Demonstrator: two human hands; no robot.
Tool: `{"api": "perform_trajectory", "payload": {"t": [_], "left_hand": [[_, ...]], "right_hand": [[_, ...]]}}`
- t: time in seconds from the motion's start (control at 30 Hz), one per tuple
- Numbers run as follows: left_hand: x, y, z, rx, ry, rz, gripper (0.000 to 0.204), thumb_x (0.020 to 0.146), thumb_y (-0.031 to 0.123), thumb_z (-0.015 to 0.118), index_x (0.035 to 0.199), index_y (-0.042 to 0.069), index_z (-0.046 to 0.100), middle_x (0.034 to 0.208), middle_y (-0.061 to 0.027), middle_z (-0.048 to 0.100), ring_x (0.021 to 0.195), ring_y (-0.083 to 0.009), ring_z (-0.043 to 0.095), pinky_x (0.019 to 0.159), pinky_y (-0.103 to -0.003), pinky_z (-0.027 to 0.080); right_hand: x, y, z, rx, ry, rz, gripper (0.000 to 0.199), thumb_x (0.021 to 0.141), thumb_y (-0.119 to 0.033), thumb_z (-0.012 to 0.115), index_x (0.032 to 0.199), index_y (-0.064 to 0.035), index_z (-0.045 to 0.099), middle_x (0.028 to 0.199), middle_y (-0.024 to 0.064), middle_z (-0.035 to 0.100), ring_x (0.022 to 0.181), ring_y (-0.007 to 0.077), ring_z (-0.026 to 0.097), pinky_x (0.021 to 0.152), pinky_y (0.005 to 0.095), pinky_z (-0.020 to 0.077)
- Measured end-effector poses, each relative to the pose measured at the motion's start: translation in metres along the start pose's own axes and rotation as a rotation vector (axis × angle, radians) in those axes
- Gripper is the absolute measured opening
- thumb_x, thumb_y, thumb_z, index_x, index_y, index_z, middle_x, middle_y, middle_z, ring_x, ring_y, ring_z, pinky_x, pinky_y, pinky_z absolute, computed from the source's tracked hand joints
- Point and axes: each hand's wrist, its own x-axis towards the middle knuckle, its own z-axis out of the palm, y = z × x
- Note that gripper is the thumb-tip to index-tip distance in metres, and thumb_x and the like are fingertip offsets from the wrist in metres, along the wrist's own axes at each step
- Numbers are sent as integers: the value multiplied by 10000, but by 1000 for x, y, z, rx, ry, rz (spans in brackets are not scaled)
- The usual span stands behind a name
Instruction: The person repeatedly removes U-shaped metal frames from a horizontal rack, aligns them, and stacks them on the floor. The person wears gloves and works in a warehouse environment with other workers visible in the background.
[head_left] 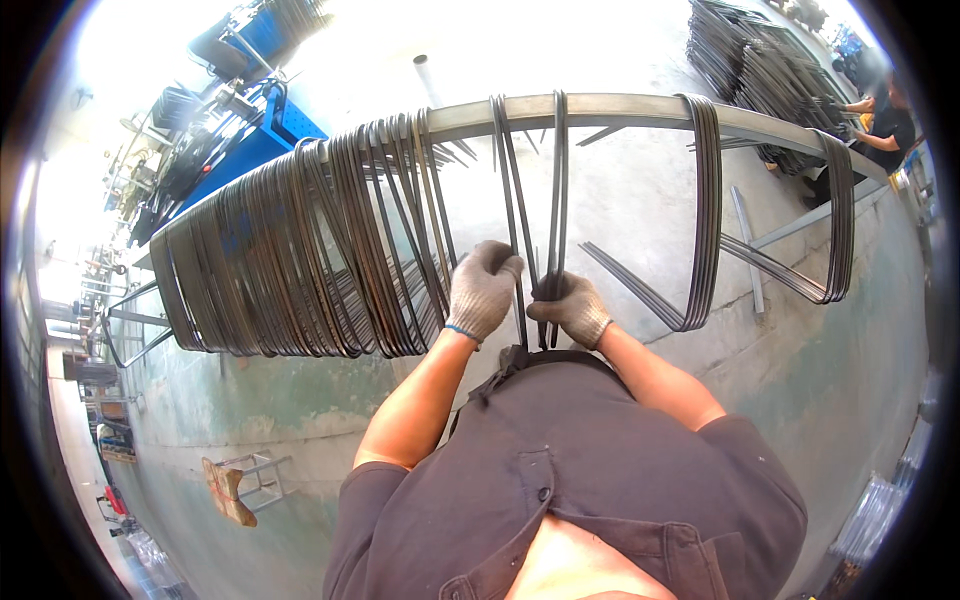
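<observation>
Bent dark metal rods hang over a long pale metal rail (620,108) in front of me. My left hand (484,290), in a knitted work glove, is closed on one bent rod (510,190) of a small group near the middle. My gloved right hand (574,308) is wrapped round another small bundle of bent rods (558,190) just to the right. The rods' lower ends reach down close to my dark shirt. A dense row of bent rods (270,250) hangs to the left of my hands.
Two separate rod bundles, one nearer (705,210) and one farther (838,215), hang on the right. A small stool (230,490) stands at lower left. Blue workbenches (290,115) are at far left. Far right, a person (885,130) is beside a large rod stack (765,75).
</observation>
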Motion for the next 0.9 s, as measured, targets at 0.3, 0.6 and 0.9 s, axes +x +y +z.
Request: {"api": "perform_trajectory", "payload": {"t": [0.3,0.6,0.9], "left_hand": [[18,16,-37,-48,287,77,295,1063,156,805,1269,-51,766,1145,-184,832,1063,-252,796,942,-382,625],[7,5,27,-265,-137,-323,329,1029,173,804,1282,-36,784,1067,-71,810,911,-160,739,824,-335,611],[6,-18,25,-444,-134,-390,215,1129,146,720,1226,-46,707,1028,-145,798,862,-251,795,771,-380,682]], "right_hand": [[12,11,-2,151,-152,59,291,1045,-290,835,1075,-2,803,915,62,802,821,144,724,770,342,615],[39,1,-6,-28,-124,36,356,956,-328,915,1098,-8,855,938,52,824,840,131,740,785,336,611],[32,-11,-45,-185,-84,63,299,998,-289,883,1104,-11,853,923,76,837,835,153,751,796,350,617]]}}
